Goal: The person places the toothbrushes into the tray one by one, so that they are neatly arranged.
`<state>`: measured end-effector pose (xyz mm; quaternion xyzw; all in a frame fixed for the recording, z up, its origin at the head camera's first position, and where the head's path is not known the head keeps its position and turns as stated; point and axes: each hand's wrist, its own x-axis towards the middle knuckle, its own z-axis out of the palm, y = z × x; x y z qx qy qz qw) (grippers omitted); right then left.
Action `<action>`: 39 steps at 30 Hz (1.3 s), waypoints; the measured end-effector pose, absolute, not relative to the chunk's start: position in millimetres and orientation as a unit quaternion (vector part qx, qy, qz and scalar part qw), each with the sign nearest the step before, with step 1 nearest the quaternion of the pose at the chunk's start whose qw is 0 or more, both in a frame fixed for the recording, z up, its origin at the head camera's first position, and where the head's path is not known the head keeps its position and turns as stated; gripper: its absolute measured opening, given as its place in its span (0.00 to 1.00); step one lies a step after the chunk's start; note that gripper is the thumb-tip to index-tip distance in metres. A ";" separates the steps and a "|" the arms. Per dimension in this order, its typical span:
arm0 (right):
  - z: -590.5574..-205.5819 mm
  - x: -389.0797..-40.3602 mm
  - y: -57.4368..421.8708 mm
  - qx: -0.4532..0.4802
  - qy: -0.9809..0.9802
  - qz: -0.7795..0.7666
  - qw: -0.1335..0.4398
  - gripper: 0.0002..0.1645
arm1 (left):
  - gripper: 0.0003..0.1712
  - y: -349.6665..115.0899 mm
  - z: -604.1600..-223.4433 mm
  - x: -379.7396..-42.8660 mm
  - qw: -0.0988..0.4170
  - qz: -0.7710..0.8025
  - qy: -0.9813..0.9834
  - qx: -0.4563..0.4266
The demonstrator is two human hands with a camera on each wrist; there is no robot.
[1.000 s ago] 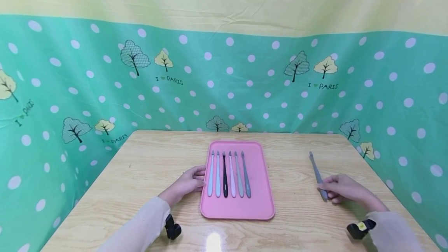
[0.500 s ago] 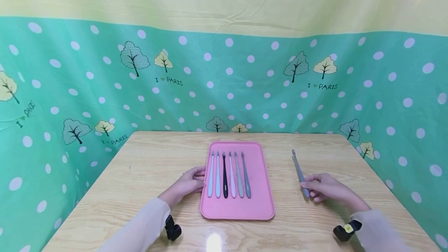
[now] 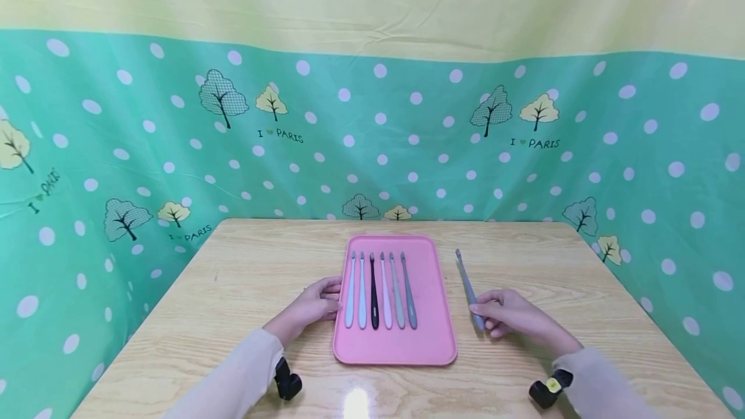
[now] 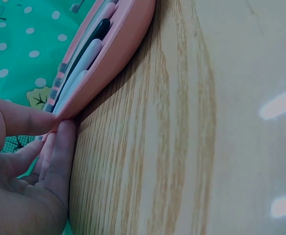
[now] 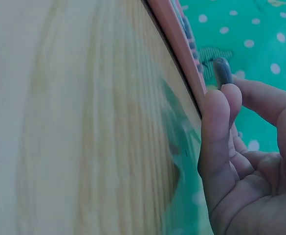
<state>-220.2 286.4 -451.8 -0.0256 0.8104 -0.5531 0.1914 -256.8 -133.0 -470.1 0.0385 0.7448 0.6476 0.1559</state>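
A pink tray (image 3: 394, 349) lies on the table with several slim toothbrushes in a row, their small dark heads pointing away from me. Among them are a pale blue one (image 3: 363, 306), a black one (image 3: 374, 302), a pink one (image 3: 387, 306) and a grey-blue one (image 3: 410, 306). At the tray's left side, my left hand (image 3: 314, 300) pinches the rim; the left wrist view shows thumb and fingers on the edge. Just right of the tray, my right hand (image 3: 512, 312) pinches another grey-blue toothbrush (image 3: 465, 280) near its handle end (image 5: 222, 71), head tilted away and left.
The wooden table (image 3: 262, 244) reaches back to a green dotted cloth (image 3: 378, 147) that hangs behind and at both sides. Each wrist wears a small black camera, the left one (image 3: 286, 379) and the right one (image 3: 550, 390).
My right hand has carried the grey-blue toothbrush leftward across the table, close to the tray's right edge. The left hand and the tray have stayed in place.
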 end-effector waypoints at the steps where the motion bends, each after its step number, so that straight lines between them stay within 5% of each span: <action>1: -452.2 -220.6 283.2 -0.028 0.809 -0.555 0.191 0.35 | 0.40 -133.1 -470.0 -256.7 0.156 0.647 0.745 0.039; 39: -453.4 -229.8 189.8 -0.028 0.870 -0.485 0.081 0.19 | 0.39 -133.9 -470.4 -256.6 0.152 0.642 0.750 0.041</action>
